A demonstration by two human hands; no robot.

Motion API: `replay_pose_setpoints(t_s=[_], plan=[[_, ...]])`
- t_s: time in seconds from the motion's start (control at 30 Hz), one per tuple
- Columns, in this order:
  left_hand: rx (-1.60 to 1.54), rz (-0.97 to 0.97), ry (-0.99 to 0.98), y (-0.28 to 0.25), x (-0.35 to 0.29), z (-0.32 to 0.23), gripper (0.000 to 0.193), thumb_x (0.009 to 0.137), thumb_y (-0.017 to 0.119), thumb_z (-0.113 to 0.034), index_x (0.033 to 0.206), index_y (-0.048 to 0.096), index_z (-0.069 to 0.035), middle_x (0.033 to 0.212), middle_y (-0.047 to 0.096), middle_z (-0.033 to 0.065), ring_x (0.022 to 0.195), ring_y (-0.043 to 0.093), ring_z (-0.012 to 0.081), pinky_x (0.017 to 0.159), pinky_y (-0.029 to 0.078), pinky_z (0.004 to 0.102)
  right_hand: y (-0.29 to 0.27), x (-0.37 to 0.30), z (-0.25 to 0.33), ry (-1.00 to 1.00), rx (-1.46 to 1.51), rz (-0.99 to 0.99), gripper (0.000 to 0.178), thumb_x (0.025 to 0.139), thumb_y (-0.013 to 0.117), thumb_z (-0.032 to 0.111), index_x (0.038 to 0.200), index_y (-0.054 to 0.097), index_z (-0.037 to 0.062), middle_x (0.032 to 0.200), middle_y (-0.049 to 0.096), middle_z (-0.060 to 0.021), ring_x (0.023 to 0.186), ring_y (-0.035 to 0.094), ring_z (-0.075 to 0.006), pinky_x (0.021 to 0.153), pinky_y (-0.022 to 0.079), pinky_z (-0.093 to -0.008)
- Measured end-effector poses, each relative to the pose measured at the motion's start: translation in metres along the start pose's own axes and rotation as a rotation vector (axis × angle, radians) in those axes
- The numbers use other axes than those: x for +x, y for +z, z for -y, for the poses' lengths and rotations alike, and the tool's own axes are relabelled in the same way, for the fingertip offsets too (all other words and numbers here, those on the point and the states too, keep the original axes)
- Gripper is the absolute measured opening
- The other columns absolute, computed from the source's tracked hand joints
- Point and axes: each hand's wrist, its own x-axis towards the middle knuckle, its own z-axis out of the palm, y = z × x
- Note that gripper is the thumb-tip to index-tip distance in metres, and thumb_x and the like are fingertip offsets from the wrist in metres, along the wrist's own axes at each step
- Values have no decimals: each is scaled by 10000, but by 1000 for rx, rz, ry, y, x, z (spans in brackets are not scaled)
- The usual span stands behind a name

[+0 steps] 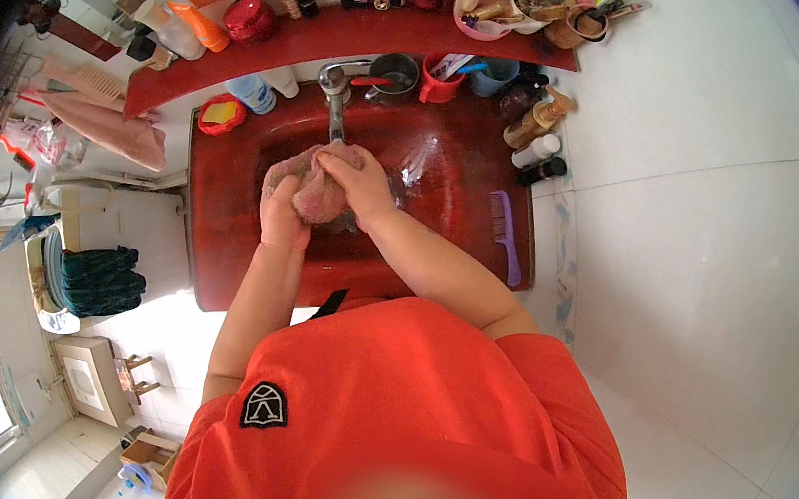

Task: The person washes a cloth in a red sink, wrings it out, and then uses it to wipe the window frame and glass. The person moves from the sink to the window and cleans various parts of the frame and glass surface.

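Inspecting from the near edge of the red counter (215, 271), we find the left hand (285, 216) and the right hand (356, 181) both closed on a bunched pinkish cloth (320, 203), squeezing it between them. We place the cloth over the basin (423, 227), just beside the spout of the tap (334, 87). Along the counter's right edge we record a purple comb (502, 233); at its far left corner, a yellow bar (220, 113) in a red dish (221, 129). Beyond the far edge, we log a red shelf (347, 31) bearing jars and bottles.
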Motion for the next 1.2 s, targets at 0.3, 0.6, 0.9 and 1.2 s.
replay_pose_setpoints(t_s=[0.3,0.6,0.9,1.2], plan=[[192,36,107,0,4,-4,261,828,520,7,1072,610,-2,1048,652,96,976,623,213,892,509,337,-10,15,5,258,54,134,271,911,625,222,1126,654,59,1056,658,-44,956,632,-171,828,509,-328],[173,85,93,3,1,-14,258,835,559,-13,1084,619,9,1066,672,107,986,645,216,889,516,346,-24,11,-1,103,85,283,470,951,651,346,1325,582,69,1136,635,-38,1014,591,-156,916,470,-321],[747,139,227,17,-4,-6,231,794,643,-61,1023,636,-37,948,658,39,890,615,149,819,504,306,-42,17,-9,171,189,434,353,971,600,287,1202,633,22,1111,694,-88,993,673,-194,875,537,-339],[1027,83,441,29,-21,-17,255,747,649,-171,951,663,-19,873,664,151,832,643,298,803,516,387,-42,16,-14,425,249,345,343,984,495,326,1113,664,57,1056,706,-80,925,688,-207,803,557,-350]])
